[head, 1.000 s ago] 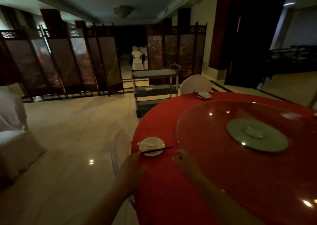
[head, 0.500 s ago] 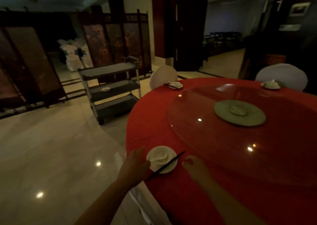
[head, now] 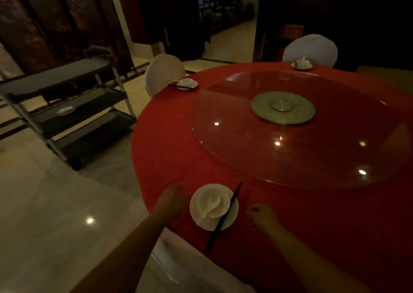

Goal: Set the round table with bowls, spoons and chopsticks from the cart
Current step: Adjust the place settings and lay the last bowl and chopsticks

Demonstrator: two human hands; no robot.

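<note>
Round table [head: 178, 149]: matt red cloth cover. Clear glass turntable [head: 312, 158]: smooth, glossy, mirrors ceiling lights; dull grey metal-look hub [head: 282, 108]. White glazed ceramic-look bowl [head: 210, 200], spoon [head: 211, 204] and saucer [head: 231, 219]: glossy. Black chopsticks [head: 223, 217]: matt. Dark grey plastic-look cart [head: 67, 104]: matt shelves. Pale stone floor [head: 55, 203]: polished. Chairs [head: 164, 72]: white cloth covers.

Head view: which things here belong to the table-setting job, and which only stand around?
Job: round table, near bowl, spoon, chopsticks, two far settings, cart.

Around: lazy Susan, covered chairs, folding screens.
</note>
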